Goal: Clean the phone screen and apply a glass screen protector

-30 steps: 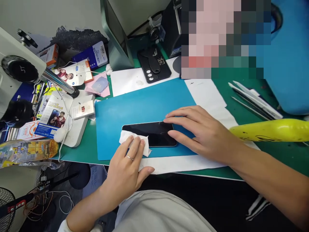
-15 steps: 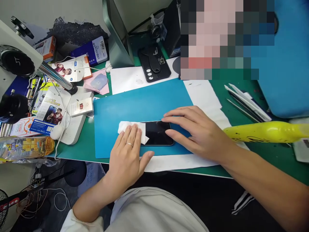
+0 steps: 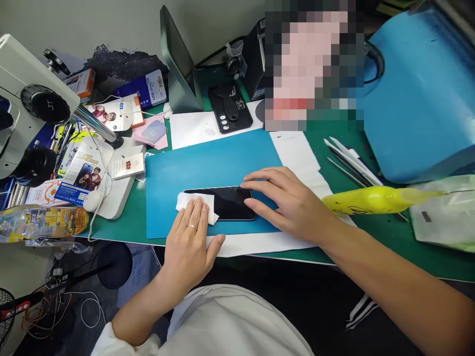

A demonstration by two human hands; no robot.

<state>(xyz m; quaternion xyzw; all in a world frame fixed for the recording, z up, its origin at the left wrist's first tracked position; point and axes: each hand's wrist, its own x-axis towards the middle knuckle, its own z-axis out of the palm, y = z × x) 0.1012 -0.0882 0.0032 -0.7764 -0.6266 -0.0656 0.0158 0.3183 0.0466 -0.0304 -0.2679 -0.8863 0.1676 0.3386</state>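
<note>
A black phone point(image 3: 230, 202) lies screen up on a blue mat point(image 3: 208, 168). My left hand point(image 3: 191, 242) lies flat with its fingers pressing a white wipe point(image 3: 193, 200) onto the phone's left end. My right hand point(image 3: 285, 202) rests on the mat with spread fingers, their tips holding the phone's right end steady.
A microscope point(image 3: 33, 118) with a white base stands at the left among leaflets and boxes. A black phone case point(image 3: 230, 106) lies at the back. A yellow bottle point(image 3: 367, 200), thin tools point(image 3: 349, 158) and a big blue object point(image 3: 419, 99) are to the right. A snack packet point(image 3: 40, 222) lies at the left edge.
My left hand slid the wipe up and left across the screen. My right hand kept holding the phone's right end. The view shifted a little.
</note>
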